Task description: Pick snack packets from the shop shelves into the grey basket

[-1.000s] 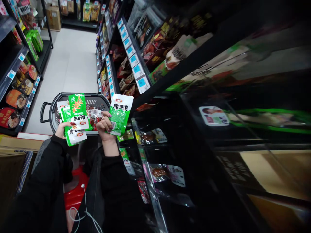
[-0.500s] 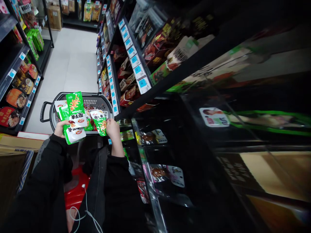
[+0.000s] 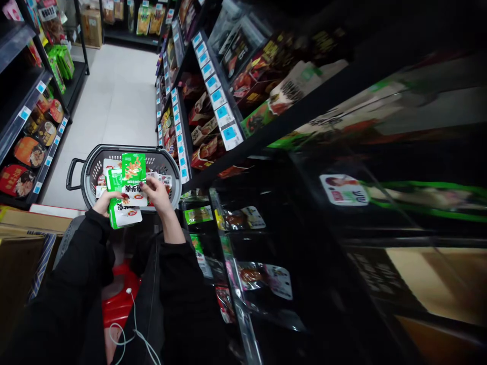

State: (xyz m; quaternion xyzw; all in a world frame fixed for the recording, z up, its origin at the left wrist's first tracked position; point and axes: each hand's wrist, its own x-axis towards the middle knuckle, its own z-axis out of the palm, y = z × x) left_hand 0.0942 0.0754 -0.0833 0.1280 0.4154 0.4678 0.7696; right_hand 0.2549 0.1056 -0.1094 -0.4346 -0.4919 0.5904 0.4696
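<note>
Left hand (image 3: 104,203) holds packets (image 3: 133,170) over basket rim (image 3: 85,177); aisle (image 3: 104,101) opens beyond

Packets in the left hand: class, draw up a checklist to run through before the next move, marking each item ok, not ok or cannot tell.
1. Left hand holds the packets: ok, thumb on top.
2. Right hand grips them too: cannot tell; its fingertips are at their right edge.
3. Packets stacked squarely: not ok; they overlap unevenly.
4. Packets wholly within the basket's outline: not ok; in this view their lower ends reach past its near rim.
5. Number of packets held known: cannot tell; they cover one another.
6. White cord clear of both hands: ok, it lies nearer the body.
</note>
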